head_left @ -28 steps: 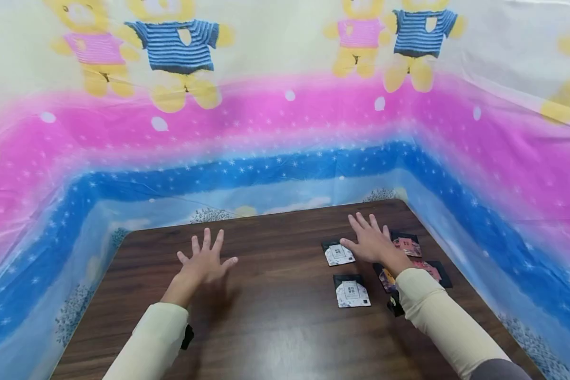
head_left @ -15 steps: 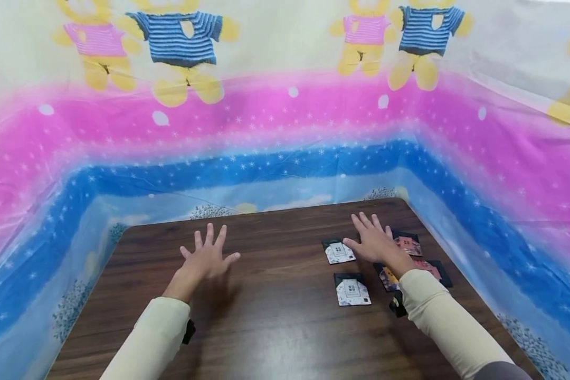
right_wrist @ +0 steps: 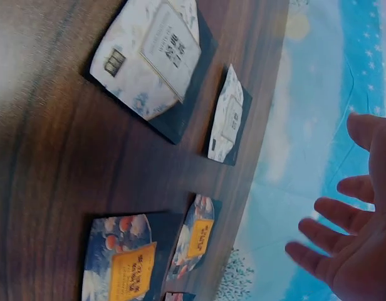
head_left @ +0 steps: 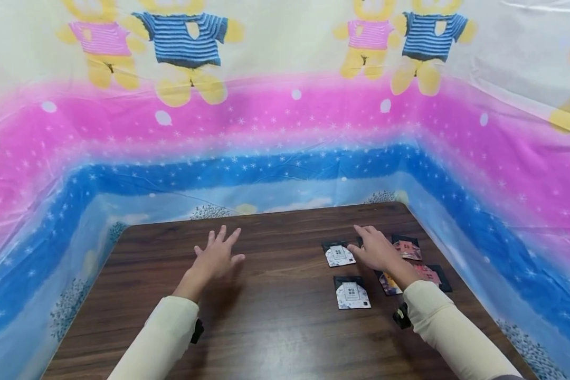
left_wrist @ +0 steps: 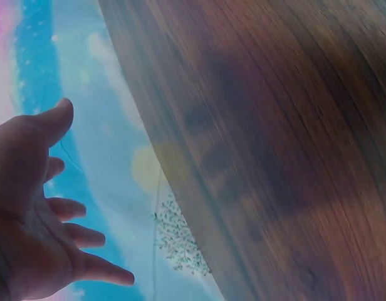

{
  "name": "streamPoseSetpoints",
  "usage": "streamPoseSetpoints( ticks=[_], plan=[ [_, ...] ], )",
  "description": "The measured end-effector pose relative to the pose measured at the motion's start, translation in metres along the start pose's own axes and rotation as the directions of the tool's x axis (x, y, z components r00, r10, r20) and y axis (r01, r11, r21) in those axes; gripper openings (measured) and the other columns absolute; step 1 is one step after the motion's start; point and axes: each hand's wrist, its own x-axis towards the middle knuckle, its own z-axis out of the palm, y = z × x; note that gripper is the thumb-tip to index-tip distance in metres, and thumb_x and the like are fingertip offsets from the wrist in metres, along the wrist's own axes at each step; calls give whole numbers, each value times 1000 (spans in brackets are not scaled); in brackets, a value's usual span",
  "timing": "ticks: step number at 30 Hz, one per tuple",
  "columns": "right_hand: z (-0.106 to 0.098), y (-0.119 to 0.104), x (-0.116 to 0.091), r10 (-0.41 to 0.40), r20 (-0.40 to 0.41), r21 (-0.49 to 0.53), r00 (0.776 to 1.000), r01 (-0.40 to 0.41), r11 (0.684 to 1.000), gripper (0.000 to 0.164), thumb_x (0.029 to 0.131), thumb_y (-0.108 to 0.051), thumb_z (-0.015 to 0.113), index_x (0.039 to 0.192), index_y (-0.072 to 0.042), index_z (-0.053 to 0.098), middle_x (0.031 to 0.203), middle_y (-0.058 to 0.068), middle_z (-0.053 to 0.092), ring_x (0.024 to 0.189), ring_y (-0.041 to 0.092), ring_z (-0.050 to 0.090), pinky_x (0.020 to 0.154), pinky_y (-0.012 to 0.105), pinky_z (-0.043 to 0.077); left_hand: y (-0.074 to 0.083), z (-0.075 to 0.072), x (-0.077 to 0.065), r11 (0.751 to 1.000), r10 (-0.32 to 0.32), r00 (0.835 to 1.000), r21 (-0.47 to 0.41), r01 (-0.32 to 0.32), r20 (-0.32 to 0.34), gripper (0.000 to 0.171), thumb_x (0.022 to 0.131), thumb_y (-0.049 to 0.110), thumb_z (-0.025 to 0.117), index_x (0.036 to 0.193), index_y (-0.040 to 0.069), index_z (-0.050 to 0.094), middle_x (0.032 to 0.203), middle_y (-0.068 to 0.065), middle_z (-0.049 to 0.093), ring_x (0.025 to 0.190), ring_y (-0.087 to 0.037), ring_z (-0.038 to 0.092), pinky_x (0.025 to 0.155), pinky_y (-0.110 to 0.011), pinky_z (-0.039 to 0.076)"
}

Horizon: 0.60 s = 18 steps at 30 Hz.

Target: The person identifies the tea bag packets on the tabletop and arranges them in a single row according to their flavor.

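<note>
My left hand (head_left: 215, 260) is held over the left half of the table with fingers spread and nothing in it. In the left wrist view its palm and spread fingers appear beside the table edge. My right hand (head_left: 379, 254), also holding nothing, hovers among flat square packets, its fingers extended. To its left lie a far white-and-black packet (head_left: 339, 255) and a nearer white packet (head_left: 352, 293). Partly hidden under the hand and wrist is an orange-label packet (head_left: 390, 284); the right wrist view shows a second orange-label packet (right_wrist: 194, 239). Red-label packets (head_left: 408, 248) lie to its right.
The dark wood table (head_left: 275, 295) has rounded far corners. A cloth (head_left: 266, 116) printed with bears and pink and blue bands surrounds its back and sides. Small black devices (head_left: 401, 315) sit at both wrists.
My left hand has shifted slightly right and turned. The right hand has dropped a little toward the near side, its fingers now closer together. The packets stay in place.
</note>
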Motion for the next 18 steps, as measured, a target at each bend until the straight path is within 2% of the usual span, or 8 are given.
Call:
streamPoseSetpoints(
  ticks=[3,5,11,15,18],
  plan=[
    [5,-2,-4,-28,-37,10,999,29,1000,62,100,-34,63,152,-4,47,142,25,52,122,41,58,97,59,50,7,4,2,999,31,998,-10,-31,-49,71,102,36,61,162,15,28,167,-25,23,154,-52,15,108,-83,20],
    [9,-3,-7,-57,-47,15,997,57,998,57,100,-31,65,148,-4,53,135,23,57,113,36,61,91,55,52,12,8,4,999,41,996,-17,-43,-79,69,102,33,63,160,12,33,164,-25,30,152,-49,24,109,-80,25],
    [20,-9,-19,-125,-44,28,991,126,992,48,97,-26,67,141,-6,61,123,17,63,100,28,63,83,50,52,31,20,15,996,88,986,14,-87,-138,65,100,32,66,156,11,42,161,-22,38,147,-43,39,111,-72,34],
    [31,-9,-28,-129,-15,25,992,129,991,47,95,-23,70,138,-6,64,118,16,64,90,21,59,74,42,49,51,35,25,987,157,978,56,-150,-134,61,99,33,66,153,12,47,158,-19,43,143,-42,44,111,-68,38],
    [41,-11,-35,-104,15,33,994,103,994,45,94,-23,72,136,-8,66,117,14,64,92,19,58,74,40,49,64,47,29,978,202,974,77,-195,-101,58,100,33,65,152,13,49,155,-17,47,140,-40,49,110,-64,41]
  ],
)
